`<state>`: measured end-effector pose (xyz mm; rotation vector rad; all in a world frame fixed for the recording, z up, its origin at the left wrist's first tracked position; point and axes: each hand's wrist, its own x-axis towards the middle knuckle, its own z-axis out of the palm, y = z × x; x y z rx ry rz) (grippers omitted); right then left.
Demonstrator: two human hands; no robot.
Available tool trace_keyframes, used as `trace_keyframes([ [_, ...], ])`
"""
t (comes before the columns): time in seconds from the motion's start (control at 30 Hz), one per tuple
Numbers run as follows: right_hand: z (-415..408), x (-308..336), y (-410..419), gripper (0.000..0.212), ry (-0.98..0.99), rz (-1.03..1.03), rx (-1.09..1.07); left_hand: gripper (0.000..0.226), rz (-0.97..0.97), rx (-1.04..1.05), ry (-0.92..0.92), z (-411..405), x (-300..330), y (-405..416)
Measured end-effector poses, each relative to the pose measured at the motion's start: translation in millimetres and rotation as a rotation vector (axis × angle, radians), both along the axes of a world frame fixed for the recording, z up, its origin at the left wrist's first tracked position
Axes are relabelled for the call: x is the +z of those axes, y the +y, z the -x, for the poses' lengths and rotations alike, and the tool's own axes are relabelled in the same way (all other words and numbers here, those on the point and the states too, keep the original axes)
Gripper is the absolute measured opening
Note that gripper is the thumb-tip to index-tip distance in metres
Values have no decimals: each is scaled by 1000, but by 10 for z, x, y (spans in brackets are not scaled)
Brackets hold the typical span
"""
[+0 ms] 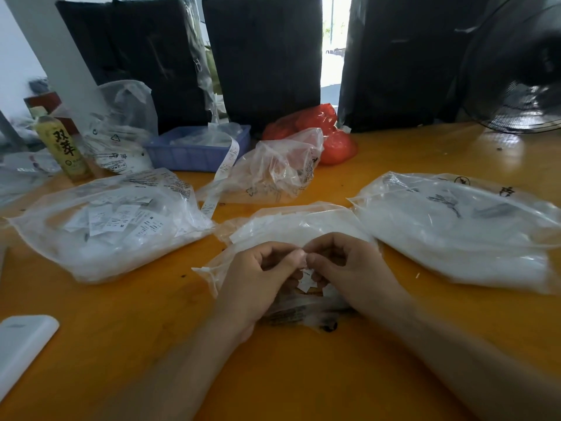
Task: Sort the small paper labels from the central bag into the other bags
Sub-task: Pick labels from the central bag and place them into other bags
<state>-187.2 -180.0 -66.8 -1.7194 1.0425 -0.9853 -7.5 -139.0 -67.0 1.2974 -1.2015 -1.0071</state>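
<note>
both hands over the central bag (291, 226) on the orange table (121, 344) — left hand (258, 284) and right hand (349, 278) with curled fingers meeting, pinching small paper labels (306, 282) between them. left bag (106, 226) and right bag (455, 226) lie flat on either side — a crumpled bag (273, 171) behind.

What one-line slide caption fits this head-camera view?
Both hands, left hand and right hand, pinch small paper labels over the central bag, between two fuller bags.
</note>
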Motion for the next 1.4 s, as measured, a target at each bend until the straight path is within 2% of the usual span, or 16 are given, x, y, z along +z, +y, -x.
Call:
trace_keyframes([
  [0.1,0,-5,20,18,-6,-24,13,15,-51,48,79,-1,17,-11],
  [0.2,-18,32,55,10,-60,-83,-8,11,-81,62,141,-6,41,-5],
  [0.23,-30,44,70,14,-54,-86,-19,10,-76,60,138,-2,45,-1],
  [0.3,-46,48,79,16,3,-54,-51,11,-62,54,137,9,48,12],
  [0.4,-40,40,77,4,18,-12,-75,12,-65,61,138,18,32,1],
  [0.57,-41,53,73,14,145,96,-69,6,-18,25,92,21,32,-15],
  [0.73,-46,68,70,3,145,77,-57,14,-8,76,302,-25,91,-46],
  [0.8,-24,86,49,8,267,182,-122,10,-12,55,457,-83,127,-68],
  [0.9,54,131,3,17,605,471,-219,7,-34,33,626,-137,153,-84],
  [0.97,75,121,-30,25,763,592,-186,7,-53,27,596,-143,135,-90],
  [1.03,61,108,-25,29,810,654,-141,15,-55,25,516,-137,109,-94],
  [1.1,17,73,-8,35,848,633,-99,24,-46,21,441,-126,92,-84],
  [1.2,-23,52,-7,38,939,553,-92,10,-51,23,359,-107,77,-63],
  [1.23,-32,57,-6,33,948,565,-101,4,-56,31,330,-104,77,-52],
  [1.33,-64,69,5,22,947,603,-145,14,-76,39,280,-110,45,-51],
  [1.4,-57,77,0,23,854,590,-165,13,-76,39,292,-108,44,-51],
])
